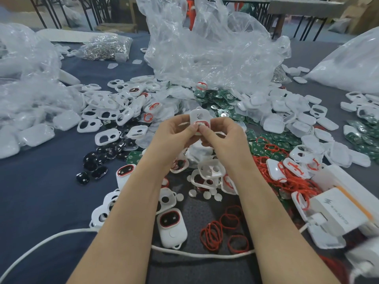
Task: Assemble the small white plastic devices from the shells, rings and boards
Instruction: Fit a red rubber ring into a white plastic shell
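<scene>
Above the middle of the table both my hands hold one white shell [199,117] that has a red ring seated in its lower opening. My left hand [173,134] grips its left side, and my right hand [222,134] pinches its lower edge with thumb and forefinger. Loose red rings [223,228] lie near the front. Green boards [217,103] are heaped behind my hands. Empty white shells [108,111] spread to the left. An assembled white device [172,227] lies between my forearms.
Large clear plastic bags [209,44] stand at the back and left. Black oval lenses [96,162] lie left of centre. A white cable [190,252] crosses the front. White boxes [340,206] sit at the right. Small white round buttons [207,194] lie below my hands.
</scene>
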